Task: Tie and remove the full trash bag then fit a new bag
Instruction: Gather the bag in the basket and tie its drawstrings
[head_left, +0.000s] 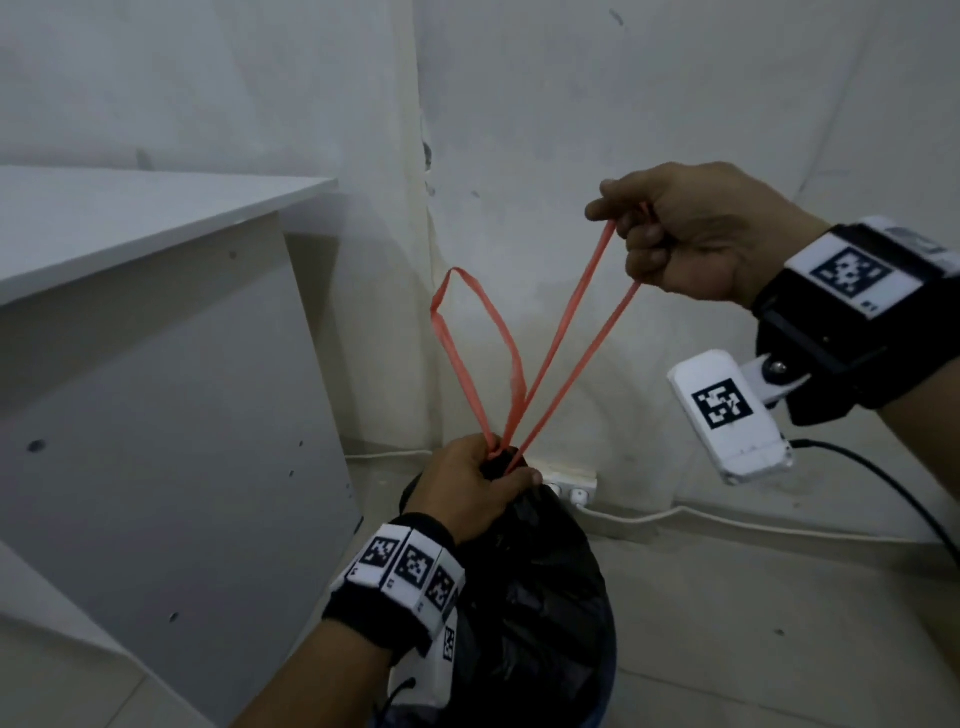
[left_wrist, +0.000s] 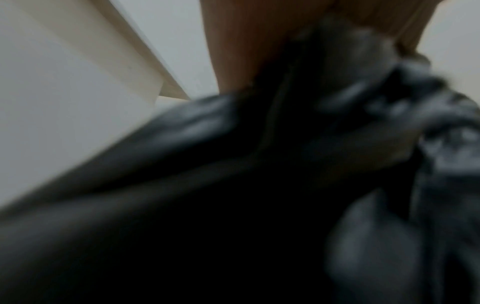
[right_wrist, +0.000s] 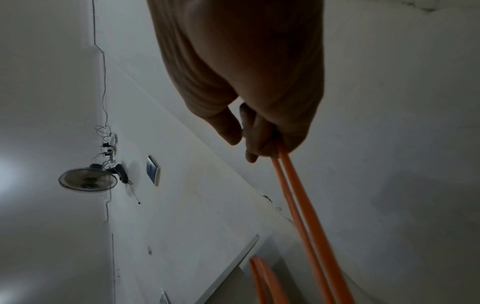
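Observation:
A full black trash bag (head_left: 540, 587) sits in a bin at the bottom centre, its mouth gathered shut. My left hand (head_left: 467, 493) grips the gathered neck of the bag (left_wrist: 363, 86) just below the drawstrings. Two orange drawstring loops rise from the neck. My right hand (head_left: 691, 234) holds one orange loop (head_left: 582, 332) pulled taut up and to the right; in the right wrist view its two strands (right_wrist: 298, 201) run out from my curled fingers (right_wrist: 254, 142). The other orange loop (head_left: 483, 338) stands free above the neck, held by neither hand.
A white cabinet (head_left: 156, 364) stands close on the left. The corner of white walls (head_left: 421, 156) is right behind the bag. A white power strip (head_left: 571, 491) and its cable (head_left: 727, 519) lie on the floor along the wall. A wall fan (right_wrist: 88, 181) shows higher up.

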